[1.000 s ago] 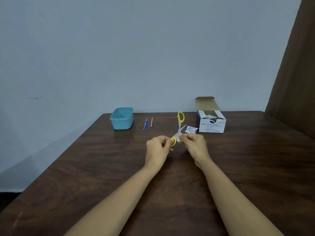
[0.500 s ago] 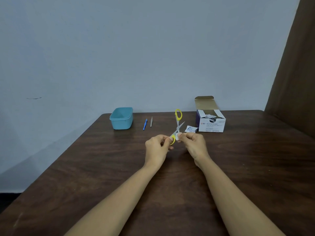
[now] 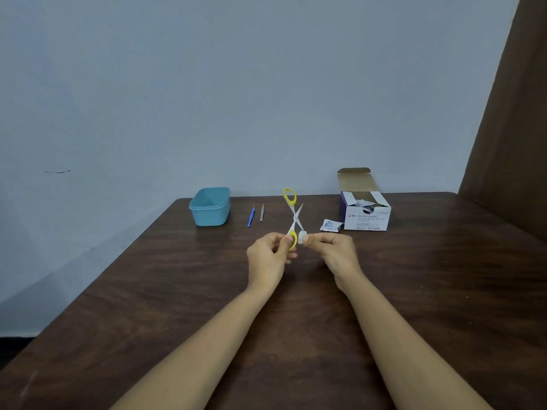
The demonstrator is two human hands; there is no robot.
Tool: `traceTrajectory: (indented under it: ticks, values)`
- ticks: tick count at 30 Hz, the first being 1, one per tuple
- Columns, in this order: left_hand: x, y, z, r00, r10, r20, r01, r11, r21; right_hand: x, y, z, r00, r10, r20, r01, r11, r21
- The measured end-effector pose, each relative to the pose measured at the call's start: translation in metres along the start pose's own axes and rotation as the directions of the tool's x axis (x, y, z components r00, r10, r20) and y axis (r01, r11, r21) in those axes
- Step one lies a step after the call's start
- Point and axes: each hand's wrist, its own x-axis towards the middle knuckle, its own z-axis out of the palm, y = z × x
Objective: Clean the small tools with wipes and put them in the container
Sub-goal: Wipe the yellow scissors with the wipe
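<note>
right now my left hand [image 3: 268, 257] pinches the lower yellow loop of the open scissors [image 3: 294, 218], held above the table, blades crossed and running up and away. my right hand [image 3: 333, 253] squeezes the wipe [image 3: 302, 237] onto a blade tip just beside that loop, so i'd wipe upward along it.

Dark wooden table [image 3: 148, 291], plain pale blue wall [image 3: 236, 84] behind, brown curtain [image 3: 515, 128] at right
</note>
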Motion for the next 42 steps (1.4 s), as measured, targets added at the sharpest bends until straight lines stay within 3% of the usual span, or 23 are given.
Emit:
traceTrajectory:
  ticks: [4, 7, 14, 21, 28, 42]
  values:
    - [0.0, 0.001, 0.001, 1.0, -0.009, -0.012, 0.008, 0.999, -0.033, 0.001, 0.002, 0.002, 0.996, 0.02, -0.085, -0.019, 1.0, 0.008]
    - [0.0, 0.001, 0.001, 1.0, 0.008, -0.018, -0.008, 1.0, 0.005, 0.003, -0.001, 0.0, 0.985, 0.083, -0.153, -0.066, 0.992, 0.11]
    - [0.001, -0.002, 0.001, 0.995, 0.095, 0.018, -0.096, 0.984, 0.15, 0.006, -0.005, -0.004, 0.97, 0.2, -0.137, -0.152, 0.942, 0.299]
    - [0.001, 0.001, 0.001, 0.988, 0.125, 0.089, -0.143, 0.961, 0.237, 0.004, -0.007, -0.005, 0.969, 0.211, -0.13, -0.164, 0.94, 0.298]
    - [0.003, 0.0, -0.003, 0.985, 0.163, 0.06, -0.173, 0.952, 0.254, 0.006, -0.011, -0.012, 0.952, 0.272, -0.14, -0.145, 0.804, 0.577]
    - [0.02, 0.0, -0.02, 0.971, 0.209, 0.117, -0.238, 0.898, 0.371, 0.006, -0.012, -0.014, 0.959, 0.263, -0.108, -0.173, 0.841, 0.512]
